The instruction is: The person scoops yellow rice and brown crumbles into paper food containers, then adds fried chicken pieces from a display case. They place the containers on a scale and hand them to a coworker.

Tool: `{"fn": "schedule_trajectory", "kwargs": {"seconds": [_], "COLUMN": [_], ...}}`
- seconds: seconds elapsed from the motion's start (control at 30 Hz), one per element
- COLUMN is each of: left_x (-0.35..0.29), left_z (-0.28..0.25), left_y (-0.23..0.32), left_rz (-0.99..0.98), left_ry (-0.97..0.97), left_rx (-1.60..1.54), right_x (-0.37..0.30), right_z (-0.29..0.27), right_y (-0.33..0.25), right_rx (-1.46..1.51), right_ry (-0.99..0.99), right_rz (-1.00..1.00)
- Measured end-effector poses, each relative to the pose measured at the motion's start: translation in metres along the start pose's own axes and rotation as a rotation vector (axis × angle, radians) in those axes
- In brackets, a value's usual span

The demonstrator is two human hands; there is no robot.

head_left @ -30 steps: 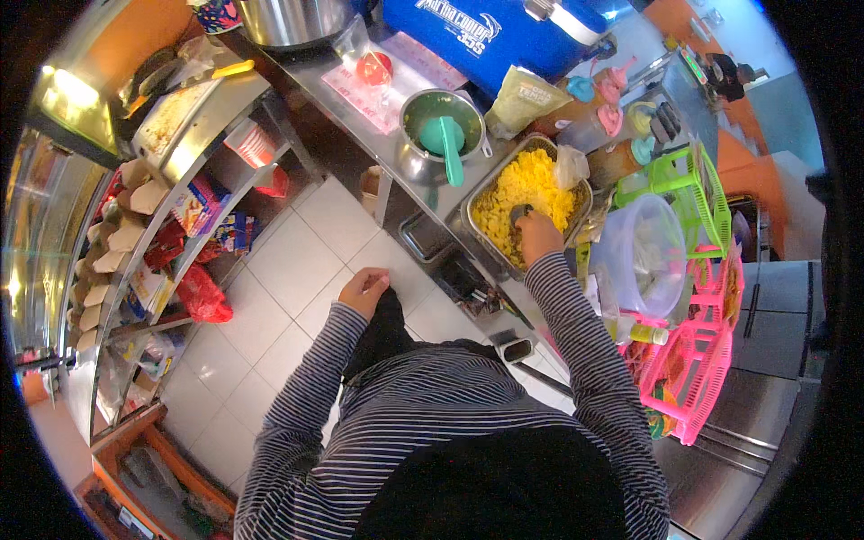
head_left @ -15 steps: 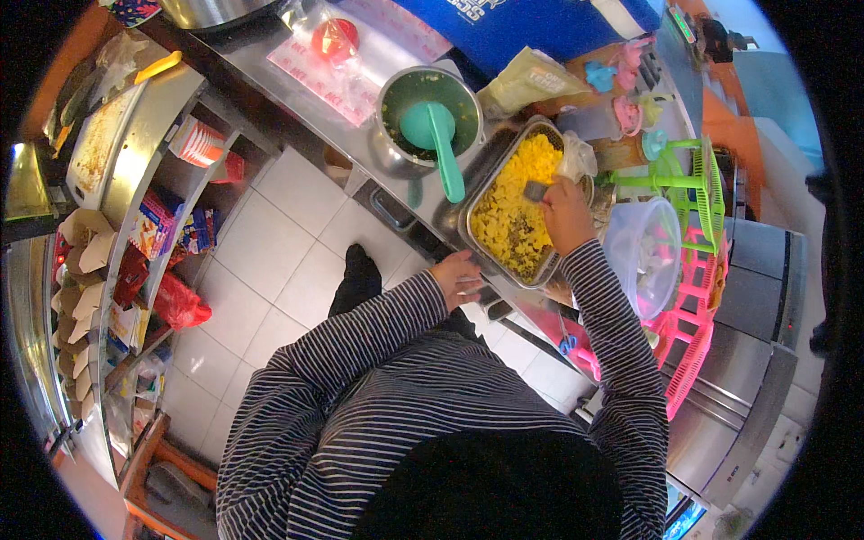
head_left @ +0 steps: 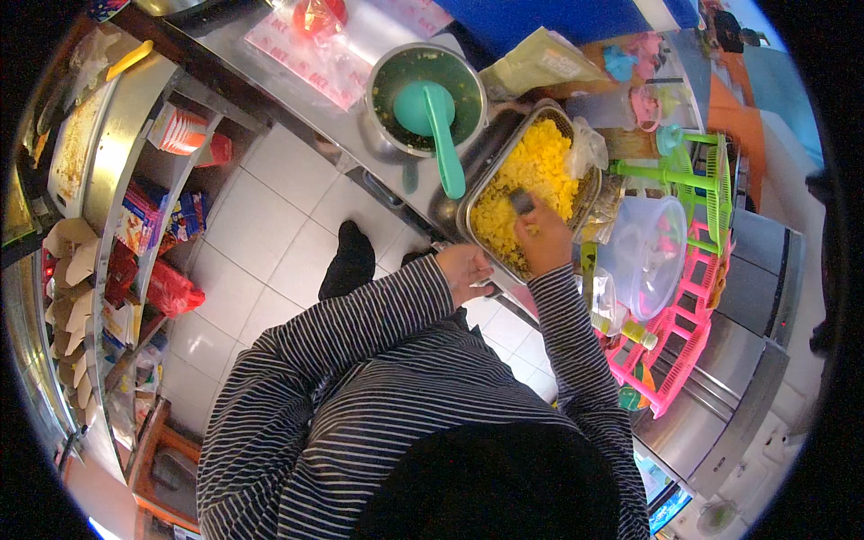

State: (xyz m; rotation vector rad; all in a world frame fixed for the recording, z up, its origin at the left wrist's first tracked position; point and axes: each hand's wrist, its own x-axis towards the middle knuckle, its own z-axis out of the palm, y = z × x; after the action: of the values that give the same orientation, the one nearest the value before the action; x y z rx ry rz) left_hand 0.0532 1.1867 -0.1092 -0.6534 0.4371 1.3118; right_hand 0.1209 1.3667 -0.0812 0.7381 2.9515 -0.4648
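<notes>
Yellow crumbled food [head_left: 531, 157] in the steel tray [head_left: 589, 191] at the worktop's [head_left: 288, 97] front edge deserves light strokes, right hand [head_left: 545, 238] gripping a small grey tool [head_left: 521, 201], left hand [head_left: 465, 273] apart, fingers loose.

Crumbly yellow food [head_left: 533, 148] is spread in a rectangular metal tray [head_left: 463, 214]; a small tool [head_left: 521, 201] (dark grey) is held over it.

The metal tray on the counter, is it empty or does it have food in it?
Not empty: in the head view, yellow food spreads across most of the tray. How deep it lies, I cannot tell.
</notes>
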Motion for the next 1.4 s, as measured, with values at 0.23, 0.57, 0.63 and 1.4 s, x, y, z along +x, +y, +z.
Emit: {"fn": "schedule_trajectory", "kwargs": {"seconds": [0.23,0.57,0.63,1.4], "left_x": [-0.004,-0.010,-0.010,-0.020], "left_z": [0.007,0.000,-0.004,0.009], "left_y": [0.019,0.032,0.033,0.015], "left_rz": [0.011,-0.056,-0.046,0.019], "left_ry": [-0.058,-0.142,-0.180,-0.024], "left_rx": [-0.001,-0.092,-0.062,0.106], "right_x": [-0.002,-0.009,-0.003,-0.024], "right_z": [0.009,-0.001,-0.003,0.025], "right_y": [-0.007,-0.010,0.000,-0.040], "right_rx": [0.063,0.433,0.461,0.339], "right_ry": [-0.028,-0.379,-0.353,0.011], "right_rz": [0.014,0.088,0.037,0.263]}}
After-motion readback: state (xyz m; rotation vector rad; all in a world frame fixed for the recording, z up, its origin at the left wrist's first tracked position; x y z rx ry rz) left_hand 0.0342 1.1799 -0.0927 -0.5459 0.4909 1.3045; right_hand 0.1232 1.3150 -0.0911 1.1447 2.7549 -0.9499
